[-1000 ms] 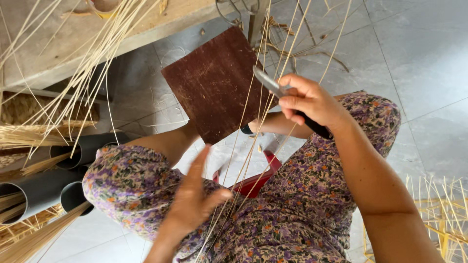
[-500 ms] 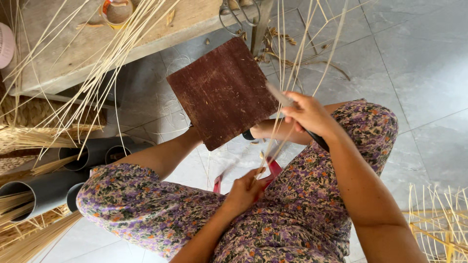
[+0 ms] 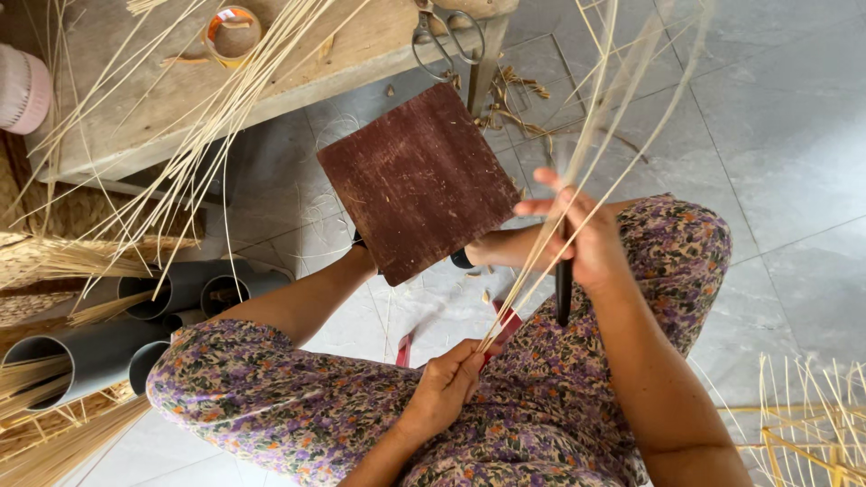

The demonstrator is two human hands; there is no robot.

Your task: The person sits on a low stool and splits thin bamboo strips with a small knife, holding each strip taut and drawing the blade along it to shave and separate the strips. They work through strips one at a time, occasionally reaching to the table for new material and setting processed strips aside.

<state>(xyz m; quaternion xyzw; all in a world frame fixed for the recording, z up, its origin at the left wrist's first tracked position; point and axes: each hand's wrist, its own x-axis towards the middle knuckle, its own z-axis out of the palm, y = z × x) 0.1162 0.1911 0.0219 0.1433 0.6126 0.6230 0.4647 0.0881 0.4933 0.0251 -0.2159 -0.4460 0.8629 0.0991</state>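
Note:
My right hand (image 3: pixel 585 236) grips a black-handled knife (image 3: pixel 563 293), its handle pointing down toward my lap, and its fingers touch thin pale straw strands (image 3: pixel 603 126) that rise toward the top of the view. My left hand (image 3: pixel 444 386) rests on my flowered lap and pinches the lower ends of those strands. A dark red-brown square board (image 3: pixel 417 180) lies just ahead of my knees, tilted, between my legs and the table.
A wooden table (image 3: pixel 171 108) at the upper left carries long straw stalks, a tape roll (image 3: pixel 230 27) and scissors (image 3: pixel 442 41). Grey pipes (image 3: pixel 108 338) holding straw lie at the left. A woven straw frame (image 3: pixel 803 424) sits at the lower right on the tiled floor.
My left hand has gone from open above my lap to closed on the strand ends. My right hand has turned the knife so the handle points down, and moved slightly right.

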